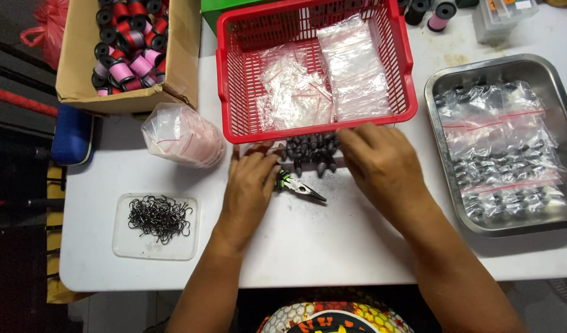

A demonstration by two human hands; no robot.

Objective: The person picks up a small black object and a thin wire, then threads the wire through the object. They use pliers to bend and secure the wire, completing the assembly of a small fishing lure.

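A pile of several dark grey sinkers (311,150) lies on the white table (333,246), just in front of the red basket (234,105). My left hand (249,185) rests palm down at the left edge of the pile, fingers reaching toward it. My right hand (382,163) lies palm down at the right edge, fingertips touching the sinkers. Small pliers (299,185) with green-black handles lie on the table between my hands. Whether either hand pinches a sinker is hidden.
The red basket holds clear zip bags (351,61). A steel tray (444,98) at right holds bagged sinkers. At left, a clear lid (126,243) carries black hooks, a bag (182,135) holds pinkish material, and a cardboard box (74,74) holds thread spools.
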